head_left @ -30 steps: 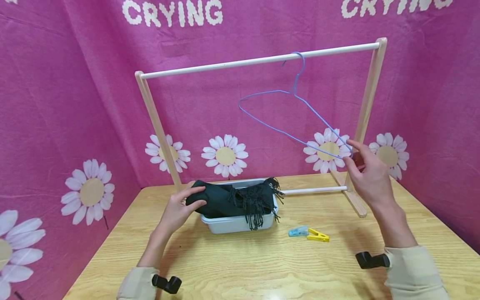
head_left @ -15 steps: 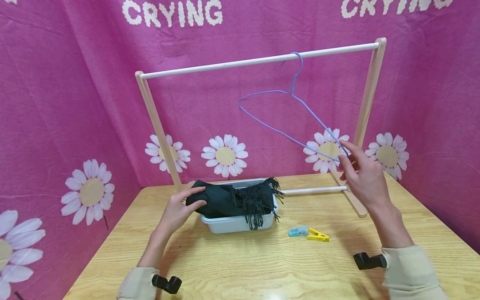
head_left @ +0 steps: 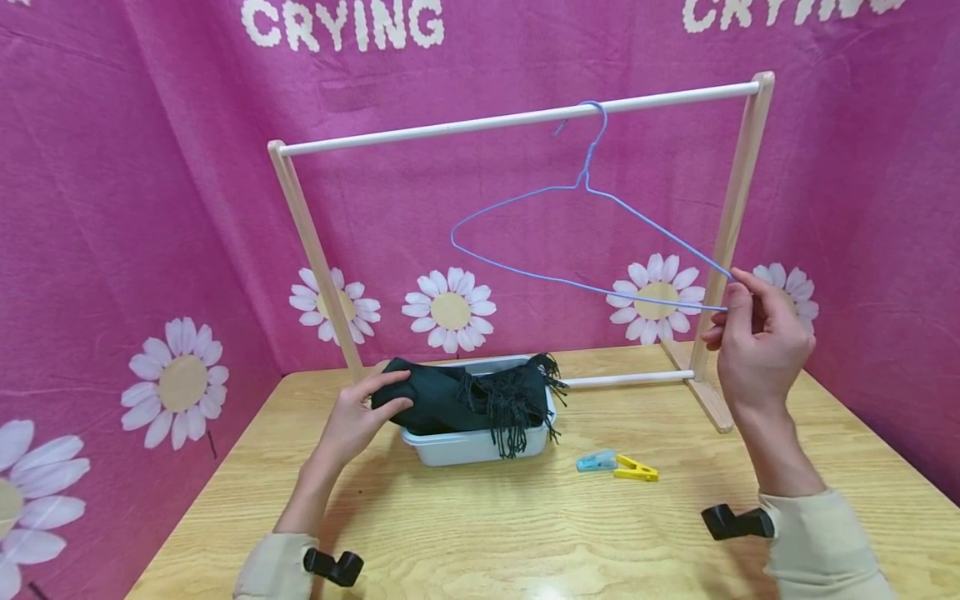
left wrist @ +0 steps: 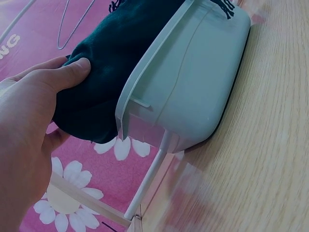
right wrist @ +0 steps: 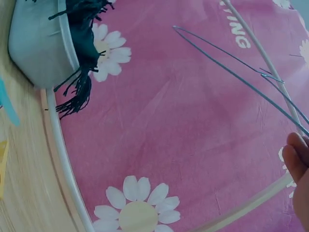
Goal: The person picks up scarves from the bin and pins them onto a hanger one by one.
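A blue wire hanger (head_left: 525, 273) hangs by its hook over the white rail of a small rack. My right hand (head_left: 761, 346) pinches the hanger's right corner between thumb and fingers, beside the rack's right post. A dark fringed scarf (head_left: 435, 400) lies bundled in a pale plastic tub (head_left: 472, 450), its black tassels hanging over the right side. At the tub's left end my left hand (head_left: 360, 417) grips the folded end of the scarf; the left wrist view shows the thumb (left wrist: 77, 72) pressed on the cloth. The right wrist view shows only part of the right hand (right wrist: 299, 169).
The rack has a white top rail (head_left: 450, 128) and wooden posts, and stands at the back of the table (head_left: 465, 533). Right of the tub lie a light blue clothespin (head_left: 597, 461) and a yellow clothespin (head_left: 636, 468). A pink daisy-patterned cloth (head_left: 225, 208) hangs behind.
My right hand moves slightly left, then farther right with the hanger's corner. The hanger turns on the rail and now faces me more squarely. The left hand and scarf stay put.
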A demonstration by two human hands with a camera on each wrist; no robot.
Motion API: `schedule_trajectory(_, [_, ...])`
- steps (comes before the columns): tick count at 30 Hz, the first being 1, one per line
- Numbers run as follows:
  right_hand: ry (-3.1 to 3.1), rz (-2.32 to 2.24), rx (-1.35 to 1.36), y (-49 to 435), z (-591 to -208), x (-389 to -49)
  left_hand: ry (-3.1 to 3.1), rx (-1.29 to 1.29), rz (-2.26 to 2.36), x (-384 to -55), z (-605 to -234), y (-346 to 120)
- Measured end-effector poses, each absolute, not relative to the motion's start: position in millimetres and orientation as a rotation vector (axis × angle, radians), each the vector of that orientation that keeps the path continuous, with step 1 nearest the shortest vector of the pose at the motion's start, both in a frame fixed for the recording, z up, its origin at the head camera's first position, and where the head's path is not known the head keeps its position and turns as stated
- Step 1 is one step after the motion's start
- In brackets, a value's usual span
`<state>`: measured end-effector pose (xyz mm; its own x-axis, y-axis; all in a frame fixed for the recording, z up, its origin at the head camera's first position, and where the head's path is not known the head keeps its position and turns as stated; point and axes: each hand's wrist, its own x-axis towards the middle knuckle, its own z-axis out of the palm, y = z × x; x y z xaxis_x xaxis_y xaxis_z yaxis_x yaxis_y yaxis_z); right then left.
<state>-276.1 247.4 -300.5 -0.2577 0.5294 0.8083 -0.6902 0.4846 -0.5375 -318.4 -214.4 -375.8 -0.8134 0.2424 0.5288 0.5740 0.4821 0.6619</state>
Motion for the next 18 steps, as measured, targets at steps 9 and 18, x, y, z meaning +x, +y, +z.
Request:
schedule_trajectory(9, [-1.681,1.178,0.345,243.0,-305.8,-276.4,-2.358,-0.694,-1.256,-319.7,-377.1,-214.5])
schedule_trajectory(18, [-1.828,1.037,0.373,243.9,-306.6,-277.3,-2.370,-0.688,-1.258,-320.5,-377.5,-215.9])
